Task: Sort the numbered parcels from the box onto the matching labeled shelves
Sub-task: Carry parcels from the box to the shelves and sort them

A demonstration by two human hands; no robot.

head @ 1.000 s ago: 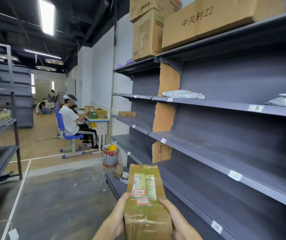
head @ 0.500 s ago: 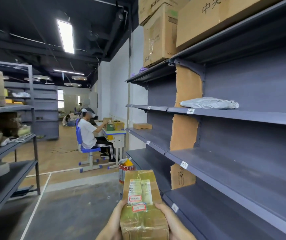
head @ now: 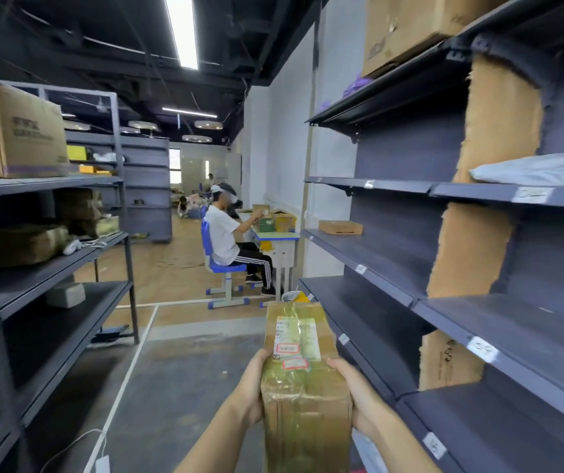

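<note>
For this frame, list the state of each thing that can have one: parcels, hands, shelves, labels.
taped cardboard parcel: held up between both hands, sealed, label side up.
left hand: grips the parcel's left side.
right hand: grips the parcel's right side.
grey poly mailer: lying flat on an upper right shelf.
small flat box: lying on a far right shelf.
shelf label: stuck on the shelf edge, number blurred.

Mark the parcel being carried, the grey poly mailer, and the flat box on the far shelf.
Taped parcel [head: 302, 384], head view: top face below the labels.
Grey poly mailer [head: 540, 170], head view: middle of bag.
Flat cardboard box [head: 340, 227], head view: front side.
</note>
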